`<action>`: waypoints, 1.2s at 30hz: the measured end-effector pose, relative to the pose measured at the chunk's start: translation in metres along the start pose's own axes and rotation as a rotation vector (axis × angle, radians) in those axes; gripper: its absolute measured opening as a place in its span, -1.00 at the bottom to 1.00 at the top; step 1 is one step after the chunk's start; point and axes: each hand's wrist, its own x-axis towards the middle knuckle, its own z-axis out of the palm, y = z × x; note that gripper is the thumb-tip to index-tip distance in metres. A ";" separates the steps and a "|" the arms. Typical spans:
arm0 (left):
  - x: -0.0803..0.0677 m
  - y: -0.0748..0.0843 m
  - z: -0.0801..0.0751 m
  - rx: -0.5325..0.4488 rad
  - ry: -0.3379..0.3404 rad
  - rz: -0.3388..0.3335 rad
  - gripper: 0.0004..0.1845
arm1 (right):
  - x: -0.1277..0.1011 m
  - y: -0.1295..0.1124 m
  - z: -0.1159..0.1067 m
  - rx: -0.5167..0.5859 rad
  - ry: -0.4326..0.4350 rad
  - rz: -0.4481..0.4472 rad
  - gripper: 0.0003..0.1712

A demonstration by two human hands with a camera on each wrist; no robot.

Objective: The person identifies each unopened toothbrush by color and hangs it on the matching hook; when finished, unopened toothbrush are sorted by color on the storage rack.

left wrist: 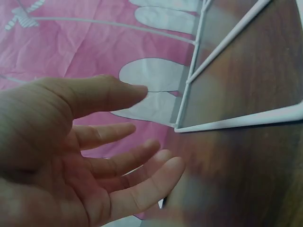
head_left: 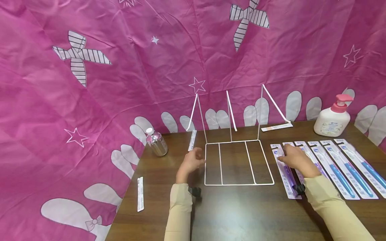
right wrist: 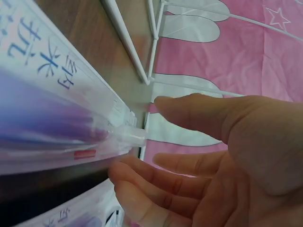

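Note:
A white wire rack (head_left: 238, 164) stands on the brown table (head_left: 241, 214), with a flat base frame and upright wires at the back. My left hand (head_left: 199, 155) hovers just left of the rack's base, fingers spread and relaxed, holding nothing; the left wrist view shows the same hand (left wrist: 151, 123) beside the rack's corner (left wrist: 182, 125). My right hand (head_left: 281, 157) rests on the leftmost purple toothbrush pack (head_left: 287, 180). In the right wrist view the fingers (right wrist: 142, 184) touch that pack's edge (right wrist: 71, 109) while the thumb stays apart above it.
More toothbrush packs (head_left: 346, 170) lie in a row to the right. A pump bottle (head_left: 333, 118) stands at the back right and a silver bottle (head_left: 156, 142) at the back left. White strips (head_left: 140, 194) (head_left: 192, 140) (head_left: 276, 127) lie around. Pink cloth (head_left: 90, 100) borders the table.

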 end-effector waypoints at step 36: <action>0.000 -0.002 0.020 0.023 -0.115 -0.047 -0.58 | 0.021 -0.012 -0.003 -0.066 -0.076 0.107 -0.72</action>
